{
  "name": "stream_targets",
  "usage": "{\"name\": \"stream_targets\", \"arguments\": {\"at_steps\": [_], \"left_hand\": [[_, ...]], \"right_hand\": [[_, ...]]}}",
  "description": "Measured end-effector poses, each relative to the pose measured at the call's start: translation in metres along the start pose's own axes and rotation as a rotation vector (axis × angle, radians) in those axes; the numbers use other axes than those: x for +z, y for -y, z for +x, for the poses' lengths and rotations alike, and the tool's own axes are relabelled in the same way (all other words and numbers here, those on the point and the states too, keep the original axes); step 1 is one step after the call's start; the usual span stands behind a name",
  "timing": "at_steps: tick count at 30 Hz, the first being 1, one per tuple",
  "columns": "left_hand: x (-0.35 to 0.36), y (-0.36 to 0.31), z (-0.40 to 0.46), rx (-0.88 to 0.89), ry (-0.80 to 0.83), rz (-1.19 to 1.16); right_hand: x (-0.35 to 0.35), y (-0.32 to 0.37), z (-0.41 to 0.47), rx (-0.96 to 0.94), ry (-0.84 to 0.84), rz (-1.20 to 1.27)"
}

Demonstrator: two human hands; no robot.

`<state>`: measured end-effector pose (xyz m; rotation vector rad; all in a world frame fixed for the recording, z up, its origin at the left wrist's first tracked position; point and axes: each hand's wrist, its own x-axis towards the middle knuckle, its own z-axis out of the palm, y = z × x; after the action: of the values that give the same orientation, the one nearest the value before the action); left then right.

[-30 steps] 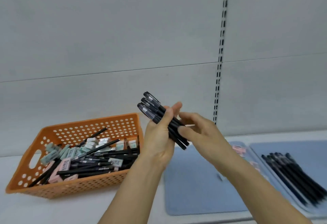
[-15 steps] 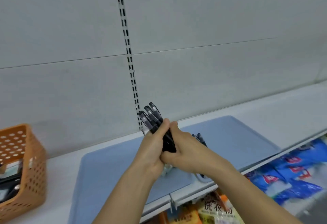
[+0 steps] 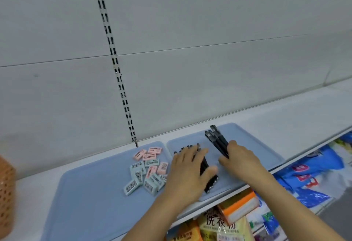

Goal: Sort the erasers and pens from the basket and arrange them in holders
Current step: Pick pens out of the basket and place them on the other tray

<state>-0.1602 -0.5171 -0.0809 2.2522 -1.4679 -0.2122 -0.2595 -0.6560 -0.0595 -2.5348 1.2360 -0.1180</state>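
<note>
The bundle of slim black plastic pens [image 3: 217, 141] sits right of the frame's centre, gripped at its lower end by the right hand [image 3: 238, 160], whose fingers curl round the barrels while the capped ends point up and away over the right pale-blue plastic tray [image 3: 266, 145]. These pens look light, stiff and smooth, so a loose bundle is likely to fan out or slide; holding it near mid-barrel with all fingers wrapped should keep it together better than pinching 1 end. Just to the left, the left hand [image 3: 188, 168] lies flat with fingers straight, pressing on a row of black pens [image 3: 207, 176] already lying in that tray, apparently steadying them against rolling. In the neighbouring left pale-blue plastic tray [image 3: 85, 193], near the middle of the frame, lies a loose heap of small pink and mint rectangular erasers [image 3: 146, 168]; they look soft and grippy. The orange perforated plastic basket [image 3: 6, 195] shows at the left edge, on the white shelf [image 3: 285, 119].
</note>
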Motion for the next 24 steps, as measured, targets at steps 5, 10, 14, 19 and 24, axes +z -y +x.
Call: {"name": "stream_targets", "arguments": {"at_steps": [5,10,14,19,24], "left_hand": [[0.02,0.009,-0.004,0.066,0.107,0.202],[0.025,0.012,-0.002,0.126,0.043,0.276],[0.025,0.008,-0.001,0.103,0.059,0.303],[0.023,0.007,0.003,0.067,0.131,0.298],[0.002,0.009,-0.01,0.082,0.041,0.18]], "right_hand": [[0.014,-0.005,0.006,-0.005,-0.014,-0.16],[0.026,-0.006,-0.001,-0.051,-0.1,-0.25],[0.038,-0.013,-0.008,-0.229,-0.034,-0.032],[0.042,-0.015,-0.009,-0.348,-0.01,-0.028],[0.034,-0.006,-0.017,-0.333,-0.089,0.084]]}}
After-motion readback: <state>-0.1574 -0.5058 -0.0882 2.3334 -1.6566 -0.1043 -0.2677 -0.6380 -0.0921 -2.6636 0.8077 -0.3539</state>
